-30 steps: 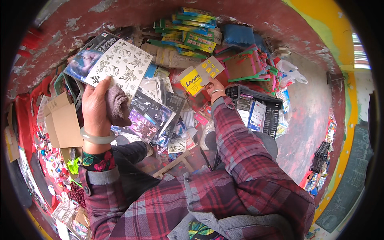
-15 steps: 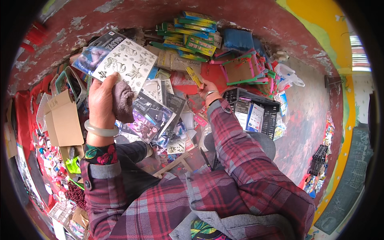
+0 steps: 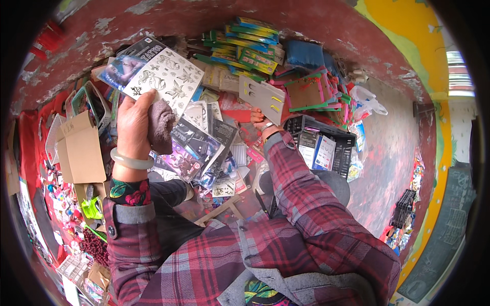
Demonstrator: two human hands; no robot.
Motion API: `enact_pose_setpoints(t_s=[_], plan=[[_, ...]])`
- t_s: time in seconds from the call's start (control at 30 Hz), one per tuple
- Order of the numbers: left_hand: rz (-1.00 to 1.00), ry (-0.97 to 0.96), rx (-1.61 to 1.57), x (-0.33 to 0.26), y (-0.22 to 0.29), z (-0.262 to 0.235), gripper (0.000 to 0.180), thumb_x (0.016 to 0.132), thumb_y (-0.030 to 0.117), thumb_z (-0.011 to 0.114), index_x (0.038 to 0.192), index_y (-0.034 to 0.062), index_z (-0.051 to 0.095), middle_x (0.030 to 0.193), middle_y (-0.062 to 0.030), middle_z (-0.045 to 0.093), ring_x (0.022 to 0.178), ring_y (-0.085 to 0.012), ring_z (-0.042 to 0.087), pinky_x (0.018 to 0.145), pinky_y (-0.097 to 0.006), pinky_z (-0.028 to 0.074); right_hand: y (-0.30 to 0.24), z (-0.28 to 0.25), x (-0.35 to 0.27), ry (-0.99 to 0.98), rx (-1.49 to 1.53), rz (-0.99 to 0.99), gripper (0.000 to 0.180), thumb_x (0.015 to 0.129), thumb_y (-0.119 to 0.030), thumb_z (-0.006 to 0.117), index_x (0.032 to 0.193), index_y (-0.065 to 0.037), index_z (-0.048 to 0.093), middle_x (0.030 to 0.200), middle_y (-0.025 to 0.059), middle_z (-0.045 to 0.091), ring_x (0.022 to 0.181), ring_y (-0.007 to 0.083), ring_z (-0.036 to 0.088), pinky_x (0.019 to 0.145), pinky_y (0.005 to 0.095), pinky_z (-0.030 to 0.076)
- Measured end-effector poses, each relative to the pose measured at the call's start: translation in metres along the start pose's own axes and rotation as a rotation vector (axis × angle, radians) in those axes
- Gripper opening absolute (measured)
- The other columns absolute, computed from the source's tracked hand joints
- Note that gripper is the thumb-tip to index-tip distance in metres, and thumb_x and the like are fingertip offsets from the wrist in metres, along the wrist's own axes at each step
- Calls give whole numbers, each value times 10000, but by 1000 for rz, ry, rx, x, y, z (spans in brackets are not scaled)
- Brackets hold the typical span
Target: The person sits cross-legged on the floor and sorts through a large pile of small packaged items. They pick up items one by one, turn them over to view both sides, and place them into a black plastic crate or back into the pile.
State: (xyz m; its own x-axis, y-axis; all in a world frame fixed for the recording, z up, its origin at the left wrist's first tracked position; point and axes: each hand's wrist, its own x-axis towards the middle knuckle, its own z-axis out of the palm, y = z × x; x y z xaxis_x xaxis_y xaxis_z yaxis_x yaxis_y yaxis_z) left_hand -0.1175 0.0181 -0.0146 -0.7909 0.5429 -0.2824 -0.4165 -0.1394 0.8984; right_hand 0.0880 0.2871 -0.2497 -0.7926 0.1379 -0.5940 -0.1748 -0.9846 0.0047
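My left hand [image 3: 133, 125] is closed, thumb on top, on a temporary tattoo sheet [image 3: 176, 84], white with dark flower and mermaid designs in a dark-topped package. A brown cloth [image 3: 162, 127] is bunched against the same hand's palm side. Farther right, my right hand [image 3: 261, 120] grips the lower edge of a flat grey card [image 3: 260, 97]. Small dark curved marks and yellow strips show on the card's face. Between the hands, below, lie several dark tattoo packages [image 3: 196, 148] in an overlapping heap.
Yellow-green boxes [image 3: 255, 56] are stacked by the red wall. Pink- and green-edged boards [image 3: 311, 92] lie beside a black crate [image 3: 334, 137] holding printed cards. At left stand an open cardboard box [image 3: 80, 153] and a white basket [image 3: 97, 102]. A wooden frame [image 3: 219, 211] lies near my feet.
The card in my right hand has turned from a narrow yellow face to its broad grey one. My left hand and the tattoo sheet have shifted slightly to the right.
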Motion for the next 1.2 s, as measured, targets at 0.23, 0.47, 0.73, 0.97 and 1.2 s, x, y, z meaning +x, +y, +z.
enact_pose_setpoints(t_s=[0.23, 0.47, 0.73, 0.97, 1.2], plan=[[24, -14, 6, 3, -1, 0, 252, 846, 96, 524, 1067, -21, 507, 907, -80, 598, 747, -149, 590, 650, -263, 484, -6, -3, 13, -429, -102, 18, 593, 890, -296, 403, 1276, 132, 265, 593, 39, 435, 401, 103, 383, 368, 218, 298], [34, 15, 26, 1, -2, 3, 237, 841, 84, 517, 1048, -31, 512, 879, -88, 603, 705, -162, 593, 616, -266, 489, 7, 42, 0, -497, -260, 6, 580, 903, -323, 409, 1288, 96, 291, 557, 32, 415, 372, 96, 353, 350, 226, 280], [210, -162, 356, 11, -15, -2, 659, 708, -104, 572, 1298, 0, 297, 1063, -140, 552, 863, -182, 583, 747, -270, 490, -4, 157, -62, -117, -985, -317, 313, 859, -97, 539, 1123, 65, 501, 973, 120, 610, 823, 170, 614, 720, 274, 504], [578, -274, 709, 18, -29, -6, 512, 737, -142, 502, 1222, 22, 497, 1191, -93, 526, 964, -142, 544, 806, -231, 442, 12, 159, -100, -70, -807, -637, 258, 871, -105, 503, 1057, 71, 534, 939, 103, 605, 786, 159, 593, 705, 260, 474], [-153, -460, 373, -25, -16, 46, 326, 832, 190, 599, 1065, -36, 575, 935, -67, 602, 785, -96, 560, 711, -214, 458, 32, 163, -78, 20, -875, -900, 259, 881, -95, 470, 1093, 43, 521, 969, 86, 593, 834, 143, 568, 742, 261, 454]])
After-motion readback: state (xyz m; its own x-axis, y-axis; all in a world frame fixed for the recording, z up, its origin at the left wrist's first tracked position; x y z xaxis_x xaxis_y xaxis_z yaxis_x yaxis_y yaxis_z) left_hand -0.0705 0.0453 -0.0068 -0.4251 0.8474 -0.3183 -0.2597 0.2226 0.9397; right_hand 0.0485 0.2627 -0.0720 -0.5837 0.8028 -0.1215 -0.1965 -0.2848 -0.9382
